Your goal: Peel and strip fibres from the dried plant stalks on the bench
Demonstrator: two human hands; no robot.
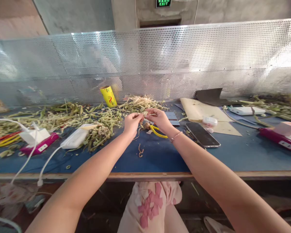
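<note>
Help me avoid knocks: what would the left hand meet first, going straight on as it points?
Probably the fingertips of the bare right hand, or the small pale piece at them; exact depth is unclear.

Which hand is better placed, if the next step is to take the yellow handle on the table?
Probably the right hand: the yellow handle lies close by it, while the left hand is farther away. Both hands seem to pinch a small pale piece, so the right may first need to let go.
</note>
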